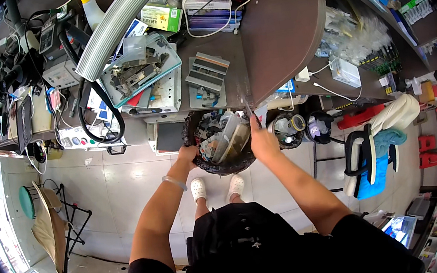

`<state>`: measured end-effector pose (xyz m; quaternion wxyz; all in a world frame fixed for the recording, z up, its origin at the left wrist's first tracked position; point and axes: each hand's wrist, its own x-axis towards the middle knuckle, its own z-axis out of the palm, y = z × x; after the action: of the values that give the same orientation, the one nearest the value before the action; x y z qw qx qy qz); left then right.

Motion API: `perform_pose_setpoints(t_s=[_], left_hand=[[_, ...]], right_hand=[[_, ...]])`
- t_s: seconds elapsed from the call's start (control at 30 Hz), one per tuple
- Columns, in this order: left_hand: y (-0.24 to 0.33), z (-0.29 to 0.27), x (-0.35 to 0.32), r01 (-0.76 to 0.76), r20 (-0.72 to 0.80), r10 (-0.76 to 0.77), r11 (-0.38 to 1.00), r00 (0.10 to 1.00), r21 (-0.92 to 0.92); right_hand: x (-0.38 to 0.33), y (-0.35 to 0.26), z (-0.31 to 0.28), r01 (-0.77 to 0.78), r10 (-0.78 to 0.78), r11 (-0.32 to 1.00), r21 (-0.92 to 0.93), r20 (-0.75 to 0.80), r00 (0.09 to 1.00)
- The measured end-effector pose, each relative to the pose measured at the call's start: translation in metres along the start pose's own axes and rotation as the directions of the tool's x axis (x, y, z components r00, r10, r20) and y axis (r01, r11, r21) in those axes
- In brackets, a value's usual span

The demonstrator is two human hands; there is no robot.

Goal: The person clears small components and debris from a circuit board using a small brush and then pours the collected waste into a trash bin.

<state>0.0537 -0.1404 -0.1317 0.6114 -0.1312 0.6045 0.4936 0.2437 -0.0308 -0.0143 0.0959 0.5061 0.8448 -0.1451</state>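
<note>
A waste bin (pixel 189 135) lined with a black bag stands against the desk front, filled with scraps, packaging and clear plastic. My left hand (pixel 188 153) is closed on the left side of its rim. Over the bin's right edge, my right hand (pixel 263 140) is closed around a narrow tool whose blurred, greyish end (pixel 247 101) points up to the desk edge; its kind is unclear. Just beyond the bin, a grey metal tray (pixel 208 84) with small parts lies on the desk. Left of that sits a clear plastic box (pixel 171 67) heaped with small metal pieces.
A silver flexible duct (pixel 112 31) hangs over the desk (pixel 276 32), with a black cable loop (pixel 103 137) below it. Right of the bin are a smaller bin (pixel 287 126) and a chair (pixel 368 153) draped with cloth. A folding stool (pixel 65 210) stands at left.
</note>
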Motion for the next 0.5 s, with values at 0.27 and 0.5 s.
perform_pose_setpoints(t_s=[0.27,0.5], left_hand=[[-0.018,-0.002,0.009,-0.019,0.038,0.024,0.992,0.999,-0.127],[-0.015,0.001,0.010,-0.028,0.022,0.030,0.996,0.999,-0.082]], right_hand=[[-0.038,0.011,0.013,0.151,-0.100,0.970,0.190,-0.253,0.962],[0.063,-0.002,-0.006,0.012,-0.012,1.000,-0.001,-0.245,0.970]])
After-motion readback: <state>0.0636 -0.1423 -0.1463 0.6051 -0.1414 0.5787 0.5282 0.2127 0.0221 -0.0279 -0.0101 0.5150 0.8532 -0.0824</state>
